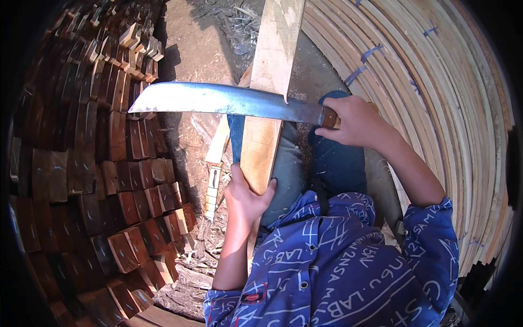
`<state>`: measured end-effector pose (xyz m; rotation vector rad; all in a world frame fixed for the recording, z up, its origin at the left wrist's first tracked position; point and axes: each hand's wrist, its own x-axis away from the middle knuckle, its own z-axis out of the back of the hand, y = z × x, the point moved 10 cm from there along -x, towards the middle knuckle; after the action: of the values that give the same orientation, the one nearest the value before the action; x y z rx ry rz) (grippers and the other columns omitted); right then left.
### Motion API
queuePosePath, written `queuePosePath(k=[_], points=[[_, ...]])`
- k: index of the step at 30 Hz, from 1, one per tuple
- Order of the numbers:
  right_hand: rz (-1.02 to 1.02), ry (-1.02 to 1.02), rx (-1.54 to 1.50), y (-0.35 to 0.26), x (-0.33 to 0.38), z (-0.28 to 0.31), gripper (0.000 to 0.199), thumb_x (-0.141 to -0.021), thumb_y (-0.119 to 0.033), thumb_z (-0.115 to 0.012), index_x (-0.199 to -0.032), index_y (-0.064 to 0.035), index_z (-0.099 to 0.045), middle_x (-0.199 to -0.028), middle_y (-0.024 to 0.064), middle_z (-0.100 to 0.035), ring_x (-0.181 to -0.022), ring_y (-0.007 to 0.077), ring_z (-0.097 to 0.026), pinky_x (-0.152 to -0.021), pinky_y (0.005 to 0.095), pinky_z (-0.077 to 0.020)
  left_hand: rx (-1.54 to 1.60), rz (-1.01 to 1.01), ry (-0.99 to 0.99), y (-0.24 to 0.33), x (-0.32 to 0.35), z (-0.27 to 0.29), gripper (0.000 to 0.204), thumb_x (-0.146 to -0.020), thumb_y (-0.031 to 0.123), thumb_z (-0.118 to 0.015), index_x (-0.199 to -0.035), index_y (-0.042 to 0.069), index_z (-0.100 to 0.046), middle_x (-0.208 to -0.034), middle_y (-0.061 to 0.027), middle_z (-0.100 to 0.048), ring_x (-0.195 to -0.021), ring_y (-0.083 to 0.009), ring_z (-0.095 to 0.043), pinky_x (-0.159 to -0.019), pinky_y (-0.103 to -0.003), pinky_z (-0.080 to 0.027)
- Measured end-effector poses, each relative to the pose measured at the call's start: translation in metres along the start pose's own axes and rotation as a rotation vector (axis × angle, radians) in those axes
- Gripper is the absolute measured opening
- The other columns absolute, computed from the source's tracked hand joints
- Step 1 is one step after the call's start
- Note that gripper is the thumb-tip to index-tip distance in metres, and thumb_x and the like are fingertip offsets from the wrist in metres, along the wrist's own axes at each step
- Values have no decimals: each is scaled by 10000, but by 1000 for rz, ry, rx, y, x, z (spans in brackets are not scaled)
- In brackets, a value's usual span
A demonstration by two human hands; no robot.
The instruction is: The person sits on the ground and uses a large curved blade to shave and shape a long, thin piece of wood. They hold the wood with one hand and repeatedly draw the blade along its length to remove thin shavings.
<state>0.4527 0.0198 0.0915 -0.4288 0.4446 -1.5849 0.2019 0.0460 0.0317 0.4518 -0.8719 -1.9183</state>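
Note:
My right hand (357, 121) is wrapped round the wooden handle of a machete (201, 99). Its long, broad blade points left and lies across a pale wooden plank (260, 143), at about the plank's middle; whether the edge bites into the wood cannot be made out. Just above the blade, a thin sliver sticks out at the plank's right edge. My left hand (245, 195) grips the plank nearer my body, thumb on one edge and fingers on the other. The plank slants up and away between my legs, past the picture's top edge.
Stacks of dark, reddish-brown wood blocks (117, 201) rise on the left. On the right, long pale strips (430, 92) lie bundled with blue ties. A pale, narrow tool-like piece with a banded end (212, 191) rests beside my left arm. Wood chips (190, 294) litter the ground.

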Motion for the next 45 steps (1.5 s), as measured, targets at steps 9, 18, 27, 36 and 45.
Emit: queuePosePath(k=[9, 18, 27, 36, 45], points=[[-76, 168, 53, 7, -1, -10, 193, -677, -100, -710, -837, -17, -642, -727, 183, -637, -729, 382, -649, -635, 443, -506, -43, 56, -12, -1, 1, 3, 715, -691, 324, -808, -1177, -61, -450, -807, -279, -661, -749, -435, -679, -664, -449, -555], [-54, 39, 78, 0, -5, -14, 206, -669, -188, -724, -786, -35, -652, -706, 175, -660, -718, 381, -663, -681, 474, -528, -87, 113, -25, -8, 3, 1, 657, -680, 350, -805, -1095, -35, -471, -816, -262, -655, -744, -431, -670, -675, -462, -549], [-91, -122, 168, -21, -6, -31, 246, -674, -244, -700, -752, -12, -674, -691, 206, -657, -701, 390, -666, -680, 463, -533, -59, 39, 13, -3, 2, 3, 625, -677, 335, -806, -1065, -23, -471, -852, -261, -645, -732, -438, -660, -653, -478, -542], [-427, 179, -80, 84, -3, 45, 225, -671, -160, -665, -785, 33, -666, -674, 235, -632, -675, 402, -644, -632, 456, -484, -83, 74, -40, -7, 0, 1, 616, -681, 329, -807, -1050, -22, -461, -782, -257, -650, -721, -433, -667, -638, -469, -546], [-15, -83, 11, -14, -11, -42, 231, -627, -223, -715, -719, -30, -629, -697, 173, -652, -706, 366, -663, -638, 474, -512, 1, 108, -49, -1, 0, 1, 575, -699, 178, -801, -1087, -50, -442, -855, -289, -665, -817, -417, -694, -704, -415, -557]])
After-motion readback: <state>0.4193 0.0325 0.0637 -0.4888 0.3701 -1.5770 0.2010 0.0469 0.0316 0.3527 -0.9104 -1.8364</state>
